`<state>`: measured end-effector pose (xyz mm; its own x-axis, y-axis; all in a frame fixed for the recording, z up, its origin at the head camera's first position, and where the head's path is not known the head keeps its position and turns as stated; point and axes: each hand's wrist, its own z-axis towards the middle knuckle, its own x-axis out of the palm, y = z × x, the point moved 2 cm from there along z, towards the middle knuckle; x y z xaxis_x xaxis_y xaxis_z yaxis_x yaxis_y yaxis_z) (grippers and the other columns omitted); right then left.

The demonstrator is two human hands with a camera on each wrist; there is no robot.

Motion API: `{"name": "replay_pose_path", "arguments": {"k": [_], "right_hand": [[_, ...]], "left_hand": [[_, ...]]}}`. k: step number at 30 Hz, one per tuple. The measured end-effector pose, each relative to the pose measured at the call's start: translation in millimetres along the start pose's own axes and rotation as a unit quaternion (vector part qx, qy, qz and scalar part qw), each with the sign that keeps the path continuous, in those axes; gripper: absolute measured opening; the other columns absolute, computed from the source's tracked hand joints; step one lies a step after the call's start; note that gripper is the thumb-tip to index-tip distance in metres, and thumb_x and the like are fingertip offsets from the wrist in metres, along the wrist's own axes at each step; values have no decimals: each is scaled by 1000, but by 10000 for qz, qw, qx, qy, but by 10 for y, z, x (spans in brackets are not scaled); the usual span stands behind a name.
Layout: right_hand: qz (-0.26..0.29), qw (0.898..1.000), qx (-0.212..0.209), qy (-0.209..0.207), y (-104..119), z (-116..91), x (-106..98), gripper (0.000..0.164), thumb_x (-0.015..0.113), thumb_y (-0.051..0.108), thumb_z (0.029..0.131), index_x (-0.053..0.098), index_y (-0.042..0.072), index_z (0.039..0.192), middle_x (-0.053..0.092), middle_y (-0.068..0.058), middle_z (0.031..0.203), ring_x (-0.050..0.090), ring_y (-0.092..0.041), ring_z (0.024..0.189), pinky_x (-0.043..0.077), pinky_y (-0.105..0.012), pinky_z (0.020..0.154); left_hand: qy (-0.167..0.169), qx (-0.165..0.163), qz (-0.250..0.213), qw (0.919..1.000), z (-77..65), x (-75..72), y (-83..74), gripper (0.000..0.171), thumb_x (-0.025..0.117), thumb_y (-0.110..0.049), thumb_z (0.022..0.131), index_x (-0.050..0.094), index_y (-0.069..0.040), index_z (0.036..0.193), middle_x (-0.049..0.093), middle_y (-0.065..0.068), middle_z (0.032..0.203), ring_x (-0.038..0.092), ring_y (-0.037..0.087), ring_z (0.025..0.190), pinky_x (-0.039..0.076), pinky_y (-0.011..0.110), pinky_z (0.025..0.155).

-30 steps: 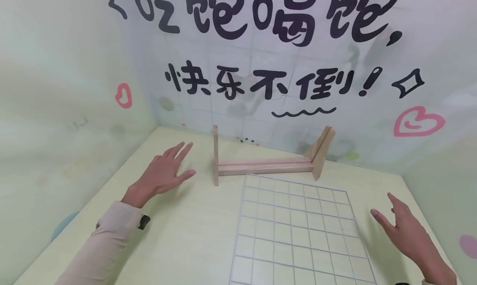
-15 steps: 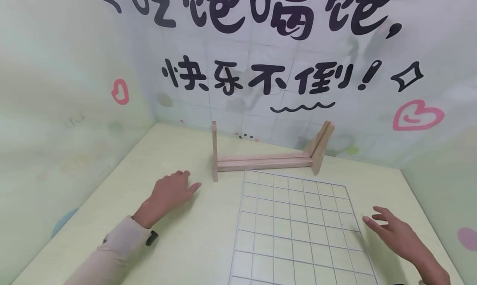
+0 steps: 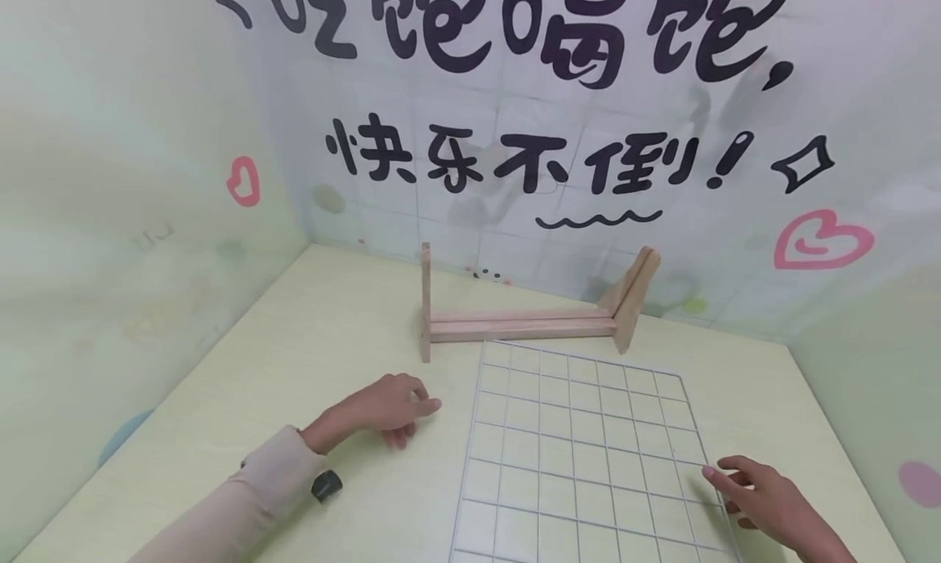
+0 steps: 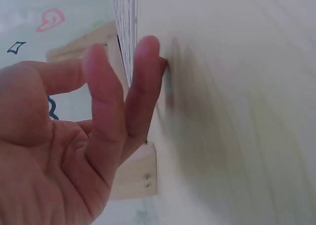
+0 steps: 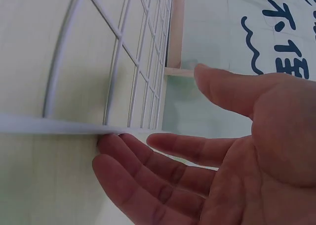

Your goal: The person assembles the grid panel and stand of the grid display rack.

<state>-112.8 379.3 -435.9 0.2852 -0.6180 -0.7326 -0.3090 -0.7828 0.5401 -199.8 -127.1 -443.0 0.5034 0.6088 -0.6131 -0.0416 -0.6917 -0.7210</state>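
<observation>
- The wire grid [image 3: 573, 440] lies between the two hands on the worktop [image 3: 382, 506], its far edge just in front of the wooden stand [image 3: 524, 331], which stands near the worktop's back edge; the grid's near end runs out of view.
- The left hand [image 3: 385, 404] is off the grid's left edge, a bare strip of worktop between them. Its fingers are loosely bent, with the thumb apart from them, and it holds nothing; whether the fingertips touch the worktop cannot be told.
- The right hand [image 3: 768, 502] is at the grid's right edge, towards the worktop's right side. Its fingers are loosely extended and reach the grid's rim, the thumb raised and spread away from them. Nothing is pinched; whether the fingertips touch the rim is unclear.
</observation>
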Motion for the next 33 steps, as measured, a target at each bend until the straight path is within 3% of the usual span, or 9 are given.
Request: {"name": "replay_pose_path", "arguments": {"k": [6,15,24,33], "right_hand": [[93,9997,193,-77,2,-20,20,70,55,49,99,50,-15,128,69,-10,100,67,-20,83,60,-38,69],[374,9983,379,-240,-56,-12,54,66,63,46,95,54,-13,124,65,-7,95,62,-17,80,60,-35,68],[783,9950,532,-326,-103,10,135,59,67,37,95,55,-13,124,64,-10,95,60,-16,80,60,-34,68],[698,9957,326,-519,-146,10,104,51,69,30,93,60,-12,121,67,-7,93,62,-16,79,60,-32,65]], "left_hand": [[226,158,-470,9985,58,167,-93,37,63,-28,98,60,2,118,66,7,63,65,18,47,55,31,46],[118,-376,-1477,9883,103,402,-238,30,61,-16,97,57,7,116,70,10,67,70,23,53,60,33,58],[280,-665,-2095,9751,108,488,-251,31,56,-14,99,59,10,119,73,14,73,73,28,60,60,35,56],[310,-539,-2625,9629,99,545,-279,34,54,-11,98,56,12,122,70,17,79,72,24,62,61,34,60]]}}
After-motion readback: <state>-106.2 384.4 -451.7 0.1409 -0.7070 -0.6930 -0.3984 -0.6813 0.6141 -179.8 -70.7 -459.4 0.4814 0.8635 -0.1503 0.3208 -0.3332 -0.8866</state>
